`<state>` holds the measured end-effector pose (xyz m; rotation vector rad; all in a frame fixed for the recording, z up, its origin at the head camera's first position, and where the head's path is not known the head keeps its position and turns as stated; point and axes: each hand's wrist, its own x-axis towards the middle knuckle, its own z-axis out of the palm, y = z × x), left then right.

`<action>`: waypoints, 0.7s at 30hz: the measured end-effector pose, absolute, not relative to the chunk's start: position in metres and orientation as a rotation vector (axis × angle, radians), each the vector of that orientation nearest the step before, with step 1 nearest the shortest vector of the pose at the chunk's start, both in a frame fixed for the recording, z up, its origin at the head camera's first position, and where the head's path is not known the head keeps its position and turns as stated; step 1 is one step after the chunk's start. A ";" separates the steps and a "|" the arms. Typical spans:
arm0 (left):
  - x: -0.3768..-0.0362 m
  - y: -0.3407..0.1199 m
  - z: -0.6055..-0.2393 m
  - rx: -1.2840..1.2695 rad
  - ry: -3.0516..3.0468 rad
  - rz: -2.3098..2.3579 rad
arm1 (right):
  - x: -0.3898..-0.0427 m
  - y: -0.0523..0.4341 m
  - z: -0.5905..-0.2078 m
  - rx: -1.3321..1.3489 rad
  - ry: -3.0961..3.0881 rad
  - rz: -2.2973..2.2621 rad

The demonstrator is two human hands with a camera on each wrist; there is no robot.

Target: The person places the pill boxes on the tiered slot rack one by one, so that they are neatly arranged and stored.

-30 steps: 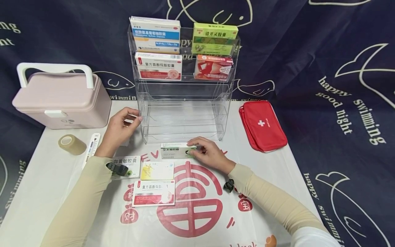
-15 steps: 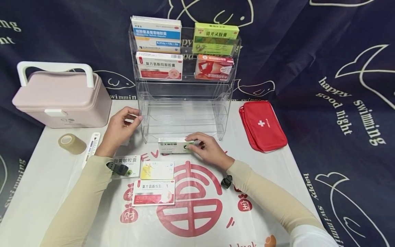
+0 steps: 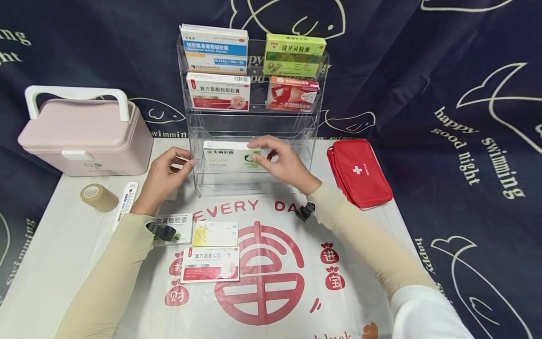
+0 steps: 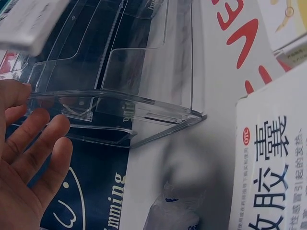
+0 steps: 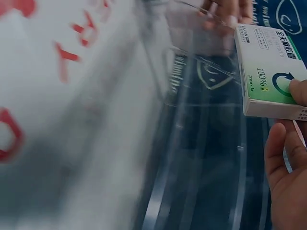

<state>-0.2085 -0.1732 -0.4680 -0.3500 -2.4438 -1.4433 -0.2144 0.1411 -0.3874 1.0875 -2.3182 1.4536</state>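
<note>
While left hand (image 3: 163, 176) rests open beside clear acrylic rack (image 3: 254, 162), right hand (image 3: 284, 162) fingers pinch cardboard box (image 3: 226, 157) (green-white).

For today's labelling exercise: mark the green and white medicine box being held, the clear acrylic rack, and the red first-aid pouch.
green and white medicine box (image 3: 226, 159), head view, on its front face.
clear acrylic rack (image 3: 254, 181), head view, on its lowest shelf front.
red first-aid pouch (image 3: 360, 170), head view, near the white cross.
</note>
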 end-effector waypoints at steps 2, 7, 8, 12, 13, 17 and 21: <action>-0.208 -0.173 -0.468 -0.351 -2.445 -1.442 | -0.223 0.137 -0.376 1.112 -2.285 1.436; -0.208 -0.174 -0.468 -0.355 -2.449 -1.438 | -0.240 0.127 -0.349 1.098 -2.242 1.446; -0.208 -0.174 -0.468 -0.354 -2.449 -1.437 | -0.243 0.125 -0.344 1.089 -2.242 1.454; -0.208 -0.174 -0.469 -0.350 -2.452 -1.441 | -0.251 0.116 -0.332 1.046 -2.288 1.471; -0.208 -0.174 -0.470 -0.351 -2.454 -1.442 | -0.252 0.114 -0.330 1.041 -2.300 1.466; -0.209 -0.174 -0.470 -0.355 -2.460 -1.442 | -0.261 0.109 -0.331 1.052 -2.314 1.416; -0.209 -0.174 -0.469 -0.355 -2.462 -1.437 | -0.276 0.108 -0.343 1.044 -2.327 1.387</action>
